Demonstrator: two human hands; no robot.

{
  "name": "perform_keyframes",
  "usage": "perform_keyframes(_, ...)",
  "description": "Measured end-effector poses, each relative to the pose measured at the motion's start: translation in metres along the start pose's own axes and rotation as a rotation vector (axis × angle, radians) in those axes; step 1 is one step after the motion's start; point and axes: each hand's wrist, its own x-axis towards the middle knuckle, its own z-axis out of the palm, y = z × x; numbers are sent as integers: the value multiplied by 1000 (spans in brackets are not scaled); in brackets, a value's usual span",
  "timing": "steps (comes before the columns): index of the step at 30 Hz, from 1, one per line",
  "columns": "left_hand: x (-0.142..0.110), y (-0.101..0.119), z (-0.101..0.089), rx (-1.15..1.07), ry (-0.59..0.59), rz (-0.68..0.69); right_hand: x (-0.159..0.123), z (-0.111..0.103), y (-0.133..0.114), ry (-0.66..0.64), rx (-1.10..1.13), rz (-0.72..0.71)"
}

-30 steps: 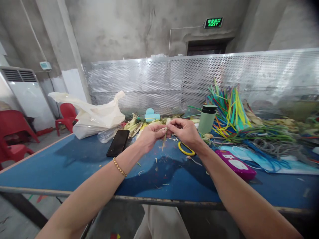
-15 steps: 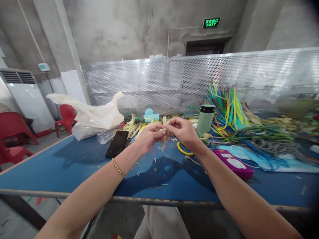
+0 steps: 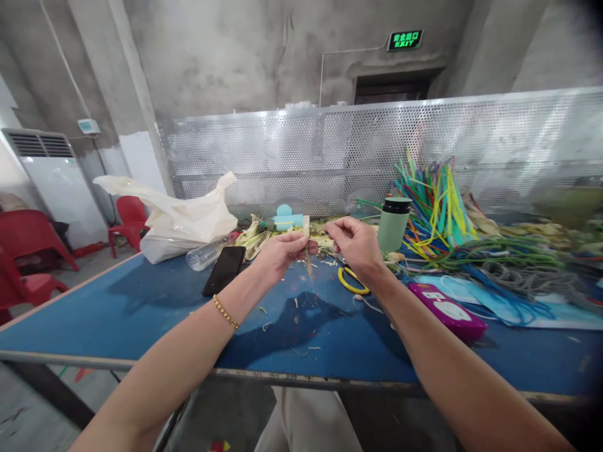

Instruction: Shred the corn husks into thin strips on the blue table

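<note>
A pale, flat strip (image 3: 306, 227), looking like dried husk, stands up out of my left hand (image 3: 286, 250), whose thumb and fingers pinch it; its lower end hangs below the fingers. To the right, a little apart from the strip, my right hand (image 3: 357, 243) is closed in a pinch. Whatever lies between its fingertips, if anything, is too small to make out. Below the right hand, yellow scissors handles (image 3: 352, 282) lie on the blue table (image 3: 174, 339). Husk scraps (image 3: 254, 236) are heaped behind the hands.
A black phone (image 3: 225, 270), clear bottle (image 3: 203, 256) and white plastic bag (image 3: 188, 220) lie left. To the right are a green tumbler (image 3: 394, 227), purple box (image 3: 445, 311), blue face masks (image 3: 499, 301) and bundled coloured strips (image 3: 440, 210). A perforated metal panel (image 3: 264, 157) stands behind.
My right hand has pulled away from the strip to the right, leaving a gap between the hands. My left hand still holds the strip. The view has shifted slightly.
</note>
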Motion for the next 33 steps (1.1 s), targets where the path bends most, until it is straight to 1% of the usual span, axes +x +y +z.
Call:
perform_keyframes(1, 2, 1, -1, -10, 30, 18, 0, -1, 0, -1, -36, 12)
perform_keyframes(2, 3, 2, -3, -13, 59, 41, -1, -1, 0, -40, -68, 30)
perform_keyframes(4, 6, 3, -6, -9, 95, 83, -4, 1, -1, -210, -111, 73)
perform_keyframes(6, 7, 2, -8, -4, 102, 120, -9, 6, -2, -376, -110, 102)
perform_keyframes(7, 8, 2, -9, -2, 100, 134, -11, 9, -2, -423, -103, 99)
perform_keyframes(8, 8, 1, -9, -1, 96, 142, -13, 11, -2, -438, -88, 90)
perform_keyframes(12, 5, -2, -5, -8, 45, 97, -16, 17, -3, -431, -63, 73)
perform_keyframes(15, 3, 0, -2, -32, -28, 71, -15, 16, -4, -416, -45, 105)
perform_keyframes(17, 2, 1, -1, -55, -55, 65, -15, 14, -4, -411, -29, 99)
perform_keyframes(20, 3, 3, -2, -57, -61, 41, -15, 13, -3, -400, -25, 69)
perform_keyframes(23, 5, 3, -5, -4, -58, 23, -14, 12, -1, -400, -21, 61)
perform_keyframes(25, 5, 2, -6, 39, -76, 25, -14, 12, 1, -404, -24, 57)
perform_keyframes(29, 5, 0, -7, 101, -109, 40, -14, 13, 2, -439, -50, 64)
perform_keyframes(31, 5, -1, -7, 131, -93, 66, -14, 13, 2, -463, -77, 56)
perform_keyframes(33, 5, -2, -8, 163, -64, 103, -14, 13, 1, -457, -145, 8)
